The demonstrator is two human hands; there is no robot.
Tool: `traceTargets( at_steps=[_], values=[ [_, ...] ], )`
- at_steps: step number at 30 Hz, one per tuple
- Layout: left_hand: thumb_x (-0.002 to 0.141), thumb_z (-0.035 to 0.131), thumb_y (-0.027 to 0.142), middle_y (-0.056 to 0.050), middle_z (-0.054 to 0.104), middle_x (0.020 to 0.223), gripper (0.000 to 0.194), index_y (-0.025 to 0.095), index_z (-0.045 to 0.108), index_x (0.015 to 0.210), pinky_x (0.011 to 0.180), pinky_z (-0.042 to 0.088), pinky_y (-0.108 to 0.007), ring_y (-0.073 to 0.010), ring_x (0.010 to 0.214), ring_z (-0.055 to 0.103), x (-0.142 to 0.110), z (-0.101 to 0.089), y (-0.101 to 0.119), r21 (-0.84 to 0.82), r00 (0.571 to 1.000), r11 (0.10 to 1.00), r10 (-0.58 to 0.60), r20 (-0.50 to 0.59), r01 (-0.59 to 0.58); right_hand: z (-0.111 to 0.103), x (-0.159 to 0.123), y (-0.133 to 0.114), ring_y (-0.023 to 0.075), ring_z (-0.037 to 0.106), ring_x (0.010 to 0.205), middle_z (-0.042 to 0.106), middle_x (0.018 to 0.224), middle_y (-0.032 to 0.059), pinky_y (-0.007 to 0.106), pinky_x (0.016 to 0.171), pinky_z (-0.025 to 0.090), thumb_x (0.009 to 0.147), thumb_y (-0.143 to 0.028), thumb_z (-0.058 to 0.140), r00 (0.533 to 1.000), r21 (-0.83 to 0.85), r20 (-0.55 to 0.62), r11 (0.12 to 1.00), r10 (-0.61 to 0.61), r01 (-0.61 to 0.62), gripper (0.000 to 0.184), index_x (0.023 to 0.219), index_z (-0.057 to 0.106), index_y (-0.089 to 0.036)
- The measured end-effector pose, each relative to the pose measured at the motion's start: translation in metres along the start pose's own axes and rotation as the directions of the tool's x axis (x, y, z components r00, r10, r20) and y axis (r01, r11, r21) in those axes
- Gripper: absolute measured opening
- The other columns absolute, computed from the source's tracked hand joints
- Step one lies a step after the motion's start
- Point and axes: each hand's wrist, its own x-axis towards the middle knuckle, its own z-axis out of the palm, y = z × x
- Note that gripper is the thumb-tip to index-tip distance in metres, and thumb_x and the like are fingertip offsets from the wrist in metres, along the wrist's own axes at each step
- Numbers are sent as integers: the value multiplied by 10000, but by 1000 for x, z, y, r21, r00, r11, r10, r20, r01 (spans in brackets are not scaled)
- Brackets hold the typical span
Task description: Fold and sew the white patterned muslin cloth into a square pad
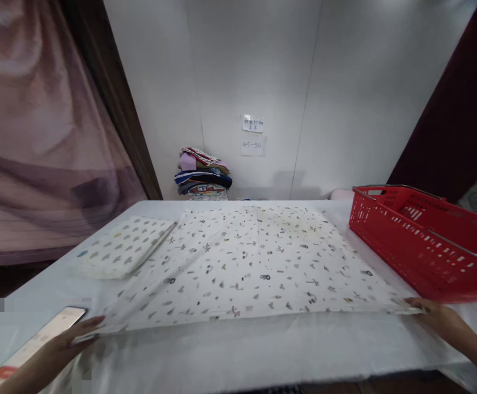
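Observation:
A white cloth with small printed figures [254, 268] lies spread flat across the white table [238, 350]. My left hand [76, 336] pinches the cloth's near left corner. My right hand [435, 314] pinches its near right corner, with fingers pressed onto the edge. Both arms reach in from the bottom corners of the view.
A folded patterned cloth [125, 246] lies at the left of the table. A phone [36, 345] rests by my left hand. A red plastic basket [427, 238] stands at the right. A pile of folded clothes [203, 175] sits against the back wall, under two paper notes [253, 135].

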Motion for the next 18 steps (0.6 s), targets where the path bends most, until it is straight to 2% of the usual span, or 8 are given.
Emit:
traceTargets(
  at_steps=[3,5,7,9,11,13,15,18],
  values=[
    [707,439,300,108,656,1091,311,383,691,869,877,499,-320,-181,1031,608,-11,0,7,-186,992,981,68,109,-47,9,8,23,320,657,856,718,871,64,393,759,503,521,-400,503,999,-134,33,991,-2,7,220,614,670,-292],
    [638,451,198,120,634,1134,401,398,687,894,930,468,-347,-189,1077,581,-19,-1,12,-130,991,988,99,93,-87,15,12,41,310,656,866,715,877,93,391,792,498,559,-403,490,999,-190,37,981,-37,43,257,670,689,-284],
    [583,446,155,123,639,1125,470,400,683,906,958,445,-380,-202,1094,568,-27,-1,17,-8,992,993,121,47,-121,18,14,54,297,652,883,709,897,114,383,823,490,601,-375,490,994,-236,61,966,-93,104,255,710,703,-289],
    [592,443,158,102,639,1134,461,382,677,920,973,422,-421,-225,1127,542,-33,-1,23,106,987,981,160,0,-160,19,12,55,293,640,917,699,930,130,387,853,476,627,-311,490,987,-321,61,933,-151,162,241,720,711,-291],
    [648,429,171,68,621,1176,433,356,661,963,983,390,-464,-240,1166,508,-39,0,35,188,980,965,194,-35,-184,23,8,42,303,614,978,679,992,155,414,873,459,620,-228,491,980,-466,2,867,-198,176,267,749,720,-277],
    [697,417,165,24,604,1211,428,324,637,1028,999,349,-486,-240,1177,496,-42,4,56,227,971,947,237,-24,-225,34,2,13,310,574,1051,643,1079,176,448,869,443,629,-172,479,961,-592,-54,783,-272,189,322,823,723,-256],
    [723,428,143,-18,619,1185,413,285,628,1054,1007,327,-464,-228,1128,530,-42,10,86,216,952,930,306,1,-298,49,-4,-22,303,542,1101,612,1150,170,468,870,424,683,-151,443,931,-644,-37,721,-363,256,374,931,708,-238],
    [771,430,119,-27,646,1104,366,263,622,1048,976,344,-409,-199,1036,563,-40,19,141,152,903,896,428,-48,-417,72,-11,-64,277,538,1116,606,1181,129,485,935,372,724,-127,389,898,-640,30,682,-438,354,437,1050,668,-209]
  ],
)
